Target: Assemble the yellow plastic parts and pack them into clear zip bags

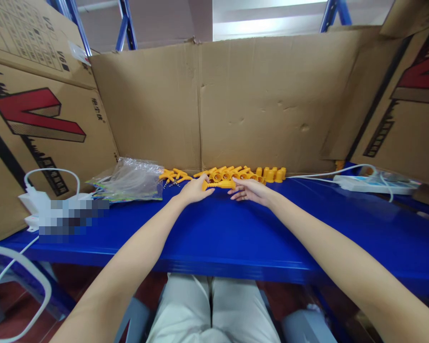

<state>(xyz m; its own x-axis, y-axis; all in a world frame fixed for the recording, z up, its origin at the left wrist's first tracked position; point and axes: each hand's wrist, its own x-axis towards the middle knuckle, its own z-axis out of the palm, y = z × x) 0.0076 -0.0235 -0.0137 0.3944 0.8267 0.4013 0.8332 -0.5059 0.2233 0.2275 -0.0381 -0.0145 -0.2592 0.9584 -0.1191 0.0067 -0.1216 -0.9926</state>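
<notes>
Near the back of the blue table, my left hand (195, 189) pinches the left end of a yellow plastic tube-like piece (219, 184), which lies level. At its right end are the thumb and fingertips of my right hand (250, 189), closed around that end with the other fingers loosely curled. Just behind stands a row of yellow cup-ended pieces (226, 175), their round openings facing me. To the left lie yellow sticks (174, 175) with small chains. Several yellow cups (270, 174) stand upside down to the right. The held piece's exact kind is too small to tell.
A stack of clear plastic bags (134, 178) lies left of the yellow parts. White chargers and cables (39, 202) sit at the far left, a white power strip (375, 183) at the right. Cardboard panels (271, 100) wall off the back; printed boxes (39, 119) flank the blue table (214, 228).
</notes>
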